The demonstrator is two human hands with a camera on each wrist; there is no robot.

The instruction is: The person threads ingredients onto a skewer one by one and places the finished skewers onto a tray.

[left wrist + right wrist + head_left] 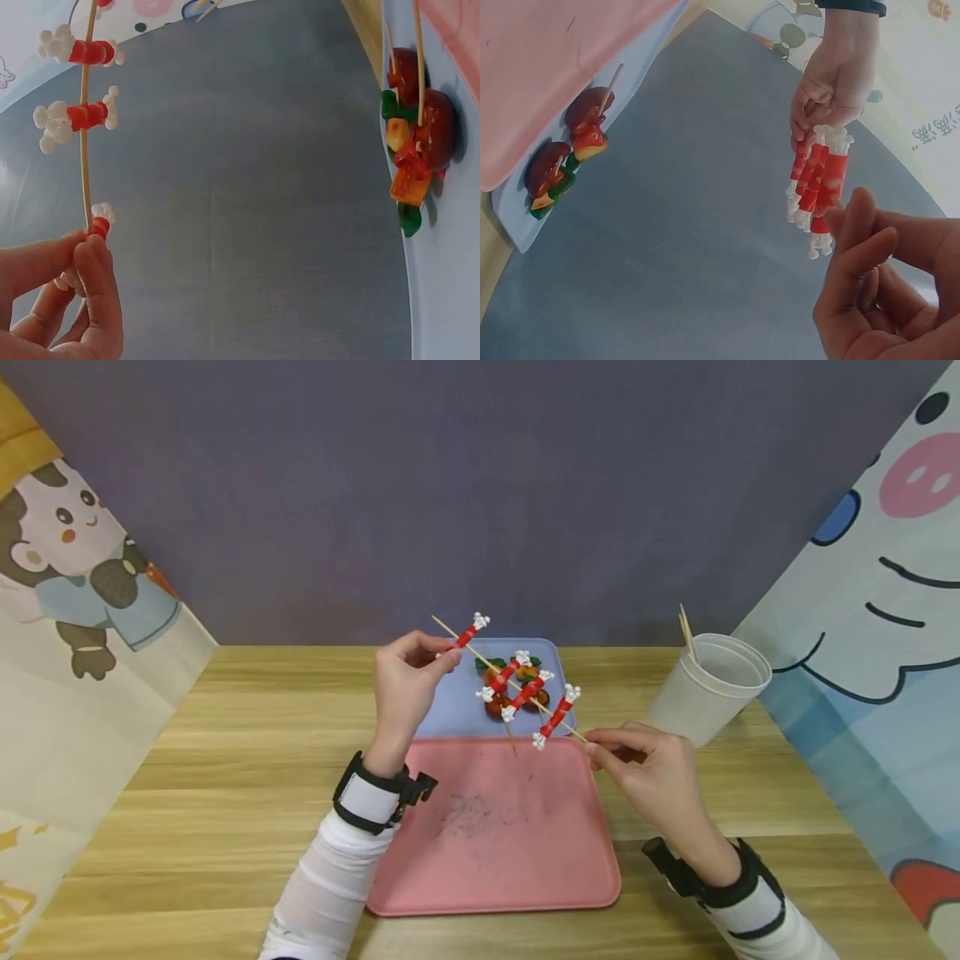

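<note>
A thin wooden skewer (482,661) slants in the air between both hands, over the trays. Threaded crosswise on it are several red bone-shaped pieces (557,718) with white knobbed ends. Near the far tip, my left hand (408,685) pinches the leftmost bone-shaped piece (99,226) between thumb and fingers. My right hand (663,777) pinches the skewer's near end with thumb and forefinger. In the right wrist view, the bone-shaped pieces (831,180) overlap in a row, and the left hand (832,82) is behind them.
A pink tray (495,877) lies in front, with a blue tray (446,714) behind it. Skewers of brown, orange and green food pieces (497,706) lie on the blue one. At right stands a white cup (690,706) holding wooden sticks (687,635). A grey wall (480,510) rises behind.
</note>
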